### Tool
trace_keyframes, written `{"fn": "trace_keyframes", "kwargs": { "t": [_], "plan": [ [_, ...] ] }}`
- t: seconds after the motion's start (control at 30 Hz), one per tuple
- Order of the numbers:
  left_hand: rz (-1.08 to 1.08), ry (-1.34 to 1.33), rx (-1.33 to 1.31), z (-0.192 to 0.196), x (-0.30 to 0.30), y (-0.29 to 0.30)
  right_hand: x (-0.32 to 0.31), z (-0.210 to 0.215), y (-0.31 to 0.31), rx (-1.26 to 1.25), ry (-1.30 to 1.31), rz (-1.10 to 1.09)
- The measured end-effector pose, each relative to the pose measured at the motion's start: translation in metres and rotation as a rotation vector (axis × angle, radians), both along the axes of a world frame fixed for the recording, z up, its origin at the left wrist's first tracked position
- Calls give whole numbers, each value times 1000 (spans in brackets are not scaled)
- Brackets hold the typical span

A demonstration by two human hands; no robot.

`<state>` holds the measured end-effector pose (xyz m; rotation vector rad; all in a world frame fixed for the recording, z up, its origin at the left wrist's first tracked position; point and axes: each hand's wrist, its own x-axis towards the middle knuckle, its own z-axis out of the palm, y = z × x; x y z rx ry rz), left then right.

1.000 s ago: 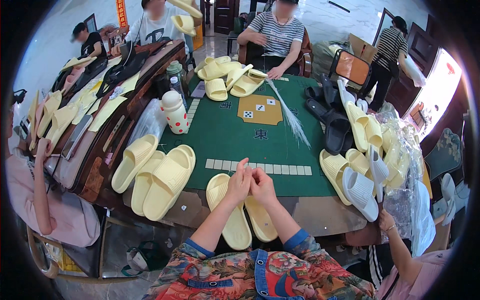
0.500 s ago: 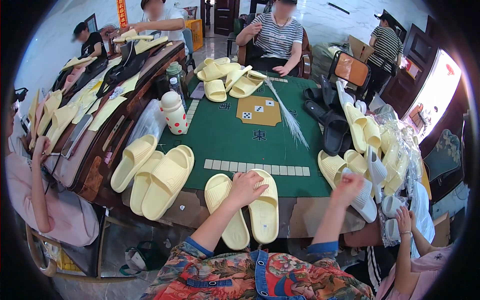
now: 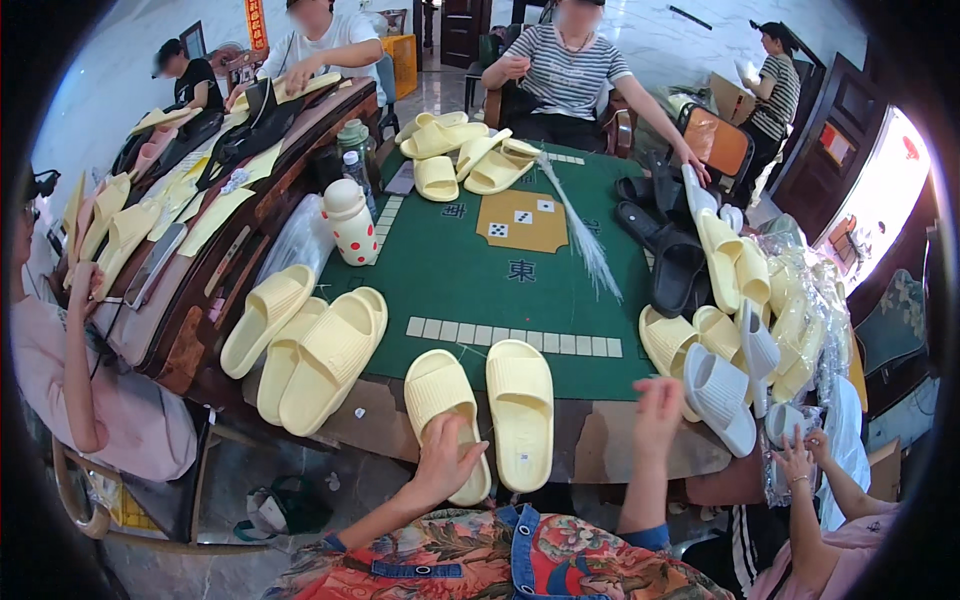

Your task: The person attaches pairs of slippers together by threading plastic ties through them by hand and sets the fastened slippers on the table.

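Flat-palmed left hand (image 3: 445,462) presses heel of left yellow slipper (image 3: 443,410) at green table (image 3: 470,290) near edge; partner slipper (image 3: 520,405) now beside it. Right hand (image 3: 657,405), empty, fingers loose, has swung from pair toward slipper pile (image 3: 715,350).

Green felt table (image 3: 470,270), pale tiled floor (image 3: 690,45), dark wooden doors (image 3: 465,25).

Two slippers (image 3: 485,410) lie side by side at the tabletop (image 3: 470,280) near edge, behind them a row of tiles (image 3: 513,337). The left hand (image 3: 443,462) rests on the left slipper; a slipper heap (image 3: 305,340) lies further left, another pile (image 3: 725,340) right.
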<state>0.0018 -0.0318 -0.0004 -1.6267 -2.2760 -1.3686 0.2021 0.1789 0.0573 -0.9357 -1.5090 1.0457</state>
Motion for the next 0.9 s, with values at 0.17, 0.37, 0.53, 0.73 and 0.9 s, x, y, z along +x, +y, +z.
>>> {"fn": "trace_keyframes", "kwargs": {
  "t": [0.17, 0.37, 0.53, 0.73, 0.9],
  "plan": [
    [-21, -292, -239, 2, -6, 27, -69, -54, -35, -85, -262, 306],
    [204, -77, -168, -22, -26, 48, -85, -68, -56, 19, -209, 387],
    [131, -434, -123, -21, -41, 54, -74, -58, -44, -422, 332, 276],
    [-40, -872, 224, 42, -37, 22, -15, -30, 8, -23, 228, -74],
    [-78, -459, 422, 123, -70, -25, 23, -59, 11, -19, -32, 40]
  ]
}}
